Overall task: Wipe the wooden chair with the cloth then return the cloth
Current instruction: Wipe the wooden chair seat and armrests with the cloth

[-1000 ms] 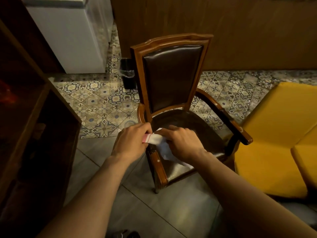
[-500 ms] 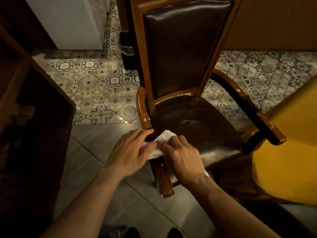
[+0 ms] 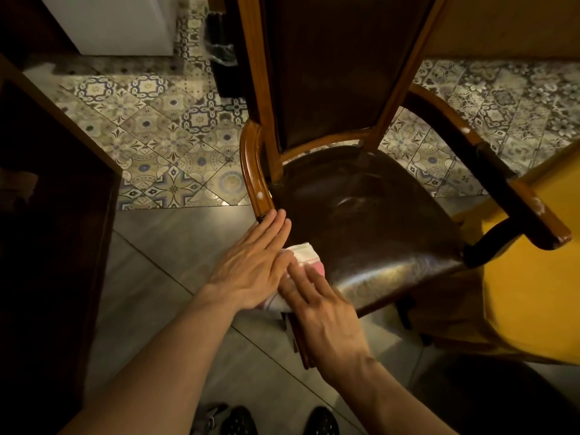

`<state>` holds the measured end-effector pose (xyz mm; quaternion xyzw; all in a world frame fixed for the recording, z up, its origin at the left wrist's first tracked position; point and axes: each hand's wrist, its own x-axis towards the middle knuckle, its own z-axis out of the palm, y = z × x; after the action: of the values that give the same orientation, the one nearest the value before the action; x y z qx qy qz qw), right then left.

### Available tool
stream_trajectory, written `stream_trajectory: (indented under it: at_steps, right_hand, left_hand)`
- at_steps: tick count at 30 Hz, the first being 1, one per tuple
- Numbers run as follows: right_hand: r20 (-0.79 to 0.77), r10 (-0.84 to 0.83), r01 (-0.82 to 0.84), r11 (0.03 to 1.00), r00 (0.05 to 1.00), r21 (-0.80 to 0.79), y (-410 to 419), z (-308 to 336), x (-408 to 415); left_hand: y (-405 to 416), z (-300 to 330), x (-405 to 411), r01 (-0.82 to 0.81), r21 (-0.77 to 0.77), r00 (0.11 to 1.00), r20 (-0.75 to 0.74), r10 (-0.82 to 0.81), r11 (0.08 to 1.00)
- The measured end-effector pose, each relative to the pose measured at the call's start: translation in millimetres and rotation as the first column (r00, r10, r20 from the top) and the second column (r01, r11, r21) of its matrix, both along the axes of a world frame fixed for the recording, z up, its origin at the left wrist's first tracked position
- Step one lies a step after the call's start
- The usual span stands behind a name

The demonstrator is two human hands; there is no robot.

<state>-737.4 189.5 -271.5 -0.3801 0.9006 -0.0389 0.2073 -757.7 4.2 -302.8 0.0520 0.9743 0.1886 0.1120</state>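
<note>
- Pressing the cloth (image 3: 303, 256) flat on the front left corner of the seat, both hands lie on top of it with fingers stretched out, not curled around it.
- The left hand (image 3: 251, 265) covers the left part of the cloth, its fingertips near the left armrest (image 3: 253, 171); the right hand (image 3: 323, 312) holds down the near part.
- To my eye the wiping of the wooden chair (image 3: 373, 221) is only at its beginning: white spots are on both armrests.
- The backrest, the right armrest (image 3: 489, 171) and the return of the cloth are all left.
</note>
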Motion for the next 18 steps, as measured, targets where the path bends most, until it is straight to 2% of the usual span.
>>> stream_trajectory:
  at_steps: [7,10,18]
  right_hand:
    - [0.008,0.013,-0.013,0.999,1.0,-0.033,9,5,4]
    - [0.017,0.024,-0.024,1.0,1.0,0.001,15,7,13]
    - [0.026,0.043,-0.045,0.997,0.999,0.056,31,8,37]
  left_hand:
    - [-3,-14,3,-0.006,0.054,0.996,-0.091,0.011,0.999]
    - [0,-13,4,-0.006,0.071,0.995,-0.1,0.014,0.997]
    - [7,1,5,-0.01,-0.053,0.997,-0.082,0.006,0.999]
